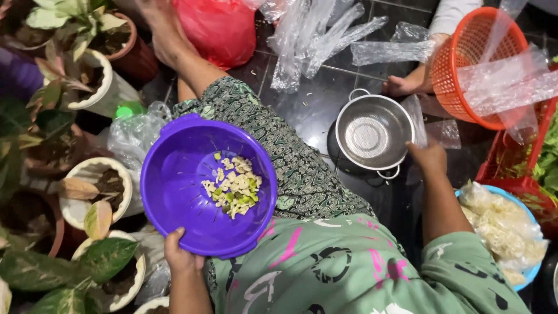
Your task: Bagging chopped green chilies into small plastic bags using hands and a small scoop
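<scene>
My left hand (181,253) grips the near rim of a purple plastic colander (174,180), held tilted over my lap. Small pale and green vegetable scraps (233,186) lie in its bottom. My right hand (429,158) reaches forward and holds the rim of a round steel strainer (372,135) with two loop handles, which sits on the dark tiled floor. My patterned skirt and green printed shirt fill the middle of the view.
Potted plants (87,192) line the left side. Another person's hand (401,86) rests by an orange basket (459,70) holding clear plastic bags. More clear bags (314,35) and a red bag (221,29) lie ahead. A blue bowl (526,279) of bagged sprouts and a red crate (511,174) are at right.
</scene>
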